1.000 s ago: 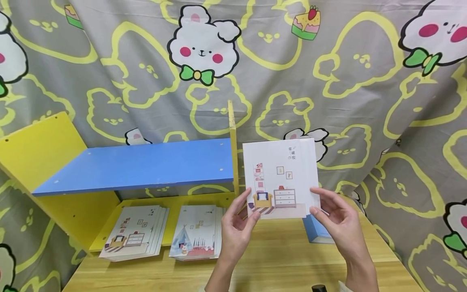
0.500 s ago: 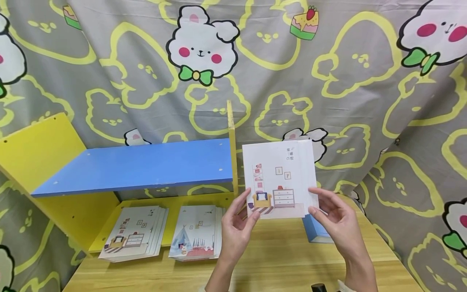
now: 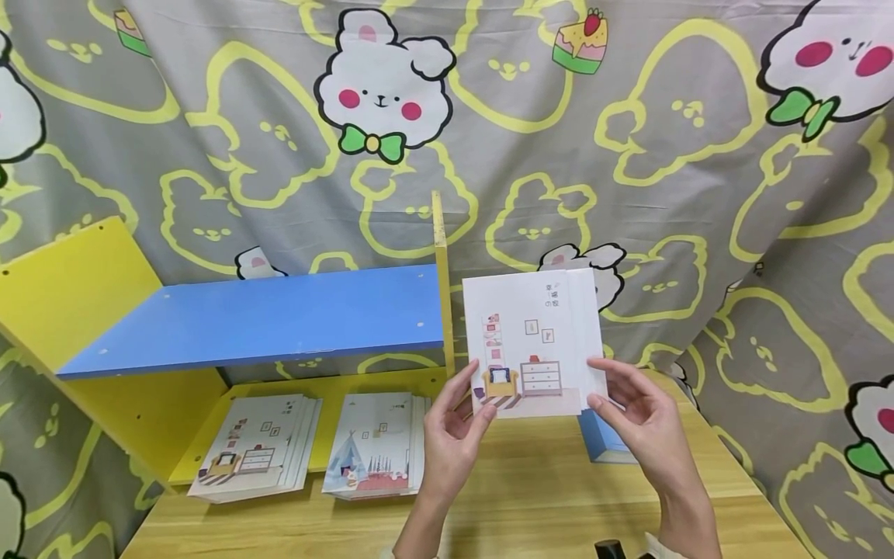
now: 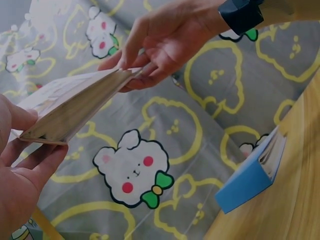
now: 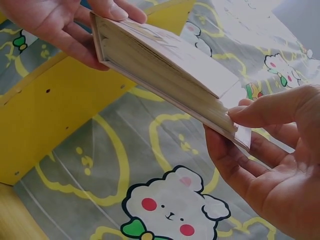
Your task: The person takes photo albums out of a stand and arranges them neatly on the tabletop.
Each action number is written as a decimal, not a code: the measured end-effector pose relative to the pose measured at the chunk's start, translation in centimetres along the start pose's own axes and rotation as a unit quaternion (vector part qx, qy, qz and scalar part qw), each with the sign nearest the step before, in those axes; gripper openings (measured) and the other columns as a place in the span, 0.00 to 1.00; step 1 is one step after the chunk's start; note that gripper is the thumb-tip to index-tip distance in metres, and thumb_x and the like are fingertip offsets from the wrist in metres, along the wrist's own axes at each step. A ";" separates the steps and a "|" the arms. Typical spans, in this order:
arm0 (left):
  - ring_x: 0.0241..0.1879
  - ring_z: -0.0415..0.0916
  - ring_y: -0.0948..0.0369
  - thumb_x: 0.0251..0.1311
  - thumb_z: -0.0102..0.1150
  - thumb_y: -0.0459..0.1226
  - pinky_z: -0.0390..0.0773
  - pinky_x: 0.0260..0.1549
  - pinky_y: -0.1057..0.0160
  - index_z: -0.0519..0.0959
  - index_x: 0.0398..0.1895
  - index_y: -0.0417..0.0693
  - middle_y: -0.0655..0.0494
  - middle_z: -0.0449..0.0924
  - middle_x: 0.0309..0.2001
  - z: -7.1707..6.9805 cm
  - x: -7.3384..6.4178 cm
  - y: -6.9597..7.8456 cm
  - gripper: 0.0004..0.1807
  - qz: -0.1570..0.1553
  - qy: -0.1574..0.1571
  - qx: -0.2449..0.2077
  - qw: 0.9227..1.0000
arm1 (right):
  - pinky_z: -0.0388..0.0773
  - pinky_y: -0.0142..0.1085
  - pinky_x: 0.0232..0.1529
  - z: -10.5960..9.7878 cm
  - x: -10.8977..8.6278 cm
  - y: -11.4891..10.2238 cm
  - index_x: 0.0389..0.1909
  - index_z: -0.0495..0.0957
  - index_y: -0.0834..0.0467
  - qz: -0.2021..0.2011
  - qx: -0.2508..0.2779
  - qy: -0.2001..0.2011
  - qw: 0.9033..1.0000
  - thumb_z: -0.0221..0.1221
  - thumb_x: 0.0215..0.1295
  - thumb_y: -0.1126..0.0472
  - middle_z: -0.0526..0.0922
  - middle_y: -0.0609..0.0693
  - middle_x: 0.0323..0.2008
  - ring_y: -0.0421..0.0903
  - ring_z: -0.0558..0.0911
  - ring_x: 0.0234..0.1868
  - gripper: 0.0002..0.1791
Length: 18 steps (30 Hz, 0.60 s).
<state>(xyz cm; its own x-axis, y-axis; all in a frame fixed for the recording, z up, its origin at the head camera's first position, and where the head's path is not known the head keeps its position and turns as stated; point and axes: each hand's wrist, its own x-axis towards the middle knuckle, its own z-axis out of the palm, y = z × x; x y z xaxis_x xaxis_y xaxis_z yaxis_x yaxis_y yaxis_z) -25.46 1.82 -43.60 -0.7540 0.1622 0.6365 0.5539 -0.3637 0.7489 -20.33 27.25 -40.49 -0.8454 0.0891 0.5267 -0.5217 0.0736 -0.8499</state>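
Shifts book (image 3: 520,341) & R hand (image 3: 642,415) a hair L in view vs. earlier; pinches edges, L hand (image 3: 452,435) too; prob. done w/ book stacks (image 3: 251,446) on lower shelf (image 3: 331,411), held one not yet.

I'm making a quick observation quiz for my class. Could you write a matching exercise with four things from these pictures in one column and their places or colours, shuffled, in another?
Things
1. Held book
2. Tent-cover book
3. Upper shelf board
4. Tabletop

Places or colours
A. On the lower yellow board
B. Wood-grained, light brown
C. Raised between the left hand and right hand
D. Blue

Right pairs: 1-C, 2-A, 3-D, 4-B
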 end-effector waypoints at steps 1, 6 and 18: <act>0.62 0.77 0.46 0.68 0.59 0.23 0.80 0.57 0.52 0.69 0.73 0.44 0.45 0.73 0.69 0.0 0.0 0.0 0.31 0.000 0.000 0.000 1.000 | 0.84 0.32 0.51 0.0 0.0 0.0 0.65 0.71 0.71 0.000 -0.001 0.000 1.000 0.62 0.66 0.78 0.82 0.52 0.58 0.43 0.84 0.55 0.27; 0.62 0.78 0.46 0.68 0.60 0.24 0.80 0.56 0.52 0.69 0.73 0.44 0.45 0.73 0.69 0.0 0.0 -0.1 0.31 -0.001 0.004 0.001 1.000 | 0.84 0.32 0.50 -0.1 0.0 0.2 0.66 0.71 0.70 0.003 -0.003 -0.004 1.000 0.62 0.66 0.78 0.82 0.52 0.58 0.43 0.84 0.54 0.27; 0.62 0.77 0.47 0.68 0.60 0.24 0.80 0.57 0.52 0.69 0.73 0.45 0.45 0.73 0.69 0.1 0.0 -0.4 0.31 -0.005 0.002 0.005 1.000 | 0.84 0.31 0.50 -0.1 0.0 0.2 0.66 0.72 0.69 0.014 -0.016 -0.003 1.000 0.63 0.67 0.76 0.82 0.52 0.59 0.44 0.84 0.54 0.26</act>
<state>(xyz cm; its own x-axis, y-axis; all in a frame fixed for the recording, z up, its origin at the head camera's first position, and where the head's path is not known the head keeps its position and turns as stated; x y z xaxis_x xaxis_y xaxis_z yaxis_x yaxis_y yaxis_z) -25.62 2.06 -43.88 -0.7617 0.1620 0.6274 0.5492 -0.3524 0.7577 -20.44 27.36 -40.66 -0.8602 0.0862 0.5025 -0.4939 0.1038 -0.8633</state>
